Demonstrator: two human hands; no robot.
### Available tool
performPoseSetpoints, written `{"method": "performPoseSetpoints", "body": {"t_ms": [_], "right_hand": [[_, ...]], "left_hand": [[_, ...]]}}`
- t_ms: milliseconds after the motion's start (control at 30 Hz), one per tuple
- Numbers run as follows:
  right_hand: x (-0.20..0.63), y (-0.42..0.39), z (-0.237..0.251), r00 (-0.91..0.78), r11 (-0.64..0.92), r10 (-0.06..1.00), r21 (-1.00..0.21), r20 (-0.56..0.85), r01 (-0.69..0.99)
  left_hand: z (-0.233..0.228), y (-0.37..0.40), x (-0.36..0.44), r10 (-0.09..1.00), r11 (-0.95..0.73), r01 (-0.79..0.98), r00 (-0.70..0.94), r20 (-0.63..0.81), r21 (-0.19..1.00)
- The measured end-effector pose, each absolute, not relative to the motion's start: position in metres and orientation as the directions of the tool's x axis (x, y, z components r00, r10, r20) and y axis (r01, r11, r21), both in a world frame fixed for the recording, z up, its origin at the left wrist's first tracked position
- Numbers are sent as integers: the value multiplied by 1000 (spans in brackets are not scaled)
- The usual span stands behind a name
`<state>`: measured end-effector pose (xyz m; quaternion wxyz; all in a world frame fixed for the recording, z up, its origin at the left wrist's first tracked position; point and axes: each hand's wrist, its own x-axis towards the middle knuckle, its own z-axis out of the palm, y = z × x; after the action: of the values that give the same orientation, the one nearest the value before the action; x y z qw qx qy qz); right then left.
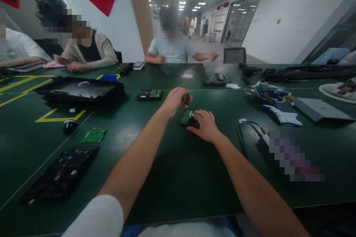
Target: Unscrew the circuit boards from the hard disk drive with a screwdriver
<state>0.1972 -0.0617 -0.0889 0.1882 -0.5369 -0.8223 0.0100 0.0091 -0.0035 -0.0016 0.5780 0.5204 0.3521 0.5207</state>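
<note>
A small hard drive [187, 117] with a green circuit board facing up lies on the dark green table [172, 170], in the middle. My right hand [205, 125] lies over its near right side and presses it down. Just above the drive, my left hand [175, 100] is closed round a screwdriver [185, 98] with a yellow and black handle, held upright over the drive's far edge. The tool's tip is hidden.
A second hard drive [149, 94] lies further back. At left are a black tray [80, 90], a loose green board [93, 135], a round black knob [69, 126] and a black panel [61, 177]. Cables [268, 94] and a grey case [319, 109] lie right. Three people sit across.
</note>
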Motion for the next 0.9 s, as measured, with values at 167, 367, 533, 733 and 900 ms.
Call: {"method": "performPoseSetpoints", "body": {"t_ms": [167, 367, 533, 733, 900], "right_hand": [[198, -61, -90, -356, 425, 886, -212, 298, 880], [198, -60, -90, -358, 427, 885, -213, 299, 879], [198, -61, -89, -354, 424, 888, -221, 295, 878], [198, -61, -88, -356, 426, 887, -223, 295, 877], [197, -61, -89, -355, 428, 884, -222, 305, 876]], "left_hand": [[-1, -4, 9, 966, -77, -240, 222, 132, 968], [0, -5, 8, 970, -70, -261, 209, 127, 963], [0, -4, 7, 965, -97, -250, 212, 153, 963], [3, -6, 6, 966, -102, -229, 211, 152, 968], [3, -7, 7, 959, -82, -234, 248, 140, 969]]}}
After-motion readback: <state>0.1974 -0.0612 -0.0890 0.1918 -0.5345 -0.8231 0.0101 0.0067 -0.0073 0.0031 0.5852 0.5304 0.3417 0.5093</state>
